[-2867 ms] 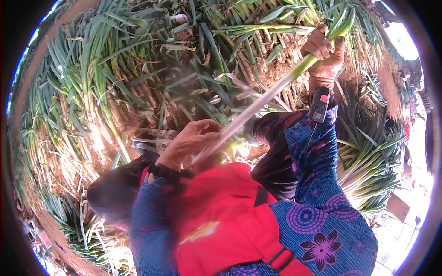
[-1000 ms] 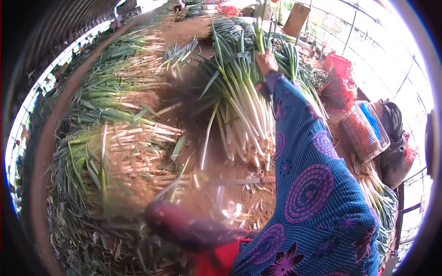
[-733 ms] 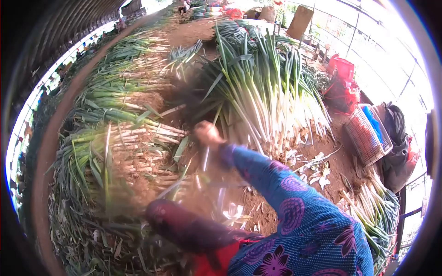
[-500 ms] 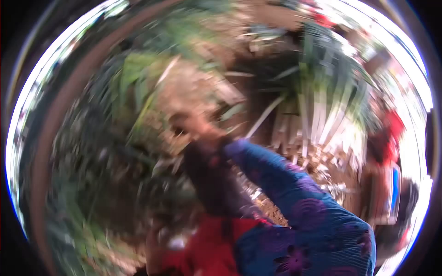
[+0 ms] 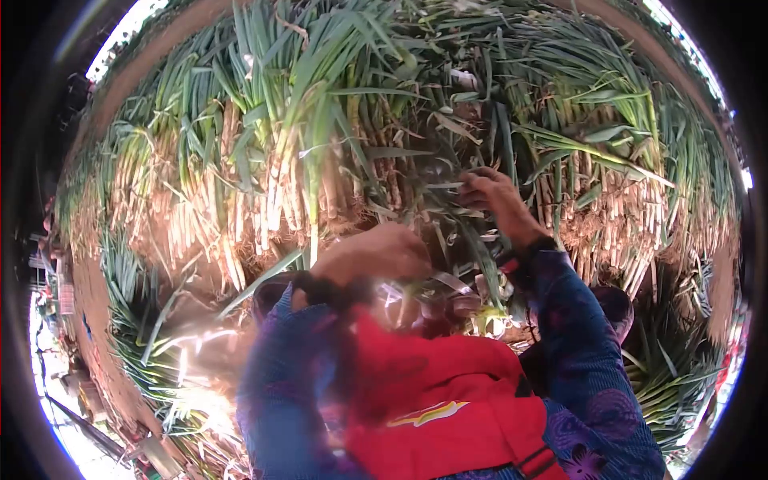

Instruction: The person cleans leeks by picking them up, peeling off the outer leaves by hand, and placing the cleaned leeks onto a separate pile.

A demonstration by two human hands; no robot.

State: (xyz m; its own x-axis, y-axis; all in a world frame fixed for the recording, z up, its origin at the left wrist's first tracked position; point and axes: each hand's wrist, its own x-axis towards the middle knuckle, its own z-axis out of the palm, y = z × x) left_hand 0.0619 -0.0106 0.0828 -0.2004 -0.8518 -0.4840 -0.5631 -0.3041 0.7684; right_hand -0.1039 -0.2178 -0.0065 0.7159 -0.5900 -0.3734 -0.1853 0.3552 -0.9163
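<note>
My left hand (image 5: 376, 253), smeared by motion, is low in front of the roots of a pile of long green onions (image 5: 276, 192). Its fingers cannot be made out clearly. Farther right, my right hand (image 5: 498, 202) has its fingers curled together beside loose green leaves (image 5: 480, 252); a thin pale strip is near the fingertips, and what they hold, if anything, is too small to name. Another pile of green onions (image 5: 600, 196) lies to the right of that hand, its pale stems and roots toward me.
A red apron (image 5: 448, 376) covers my lap between patterned blue sleeves. More green onions (image 5: 152, 320) lie on the left, beside bare brown soil (image 5: 92, 296). Onion leaves (image 5: 664, 376) spread at the lower right.
The view has swung to face the onion piles, and both arms now show in front of me. Earlier, a blurred arm reached toward onions at the upper left.
</note>
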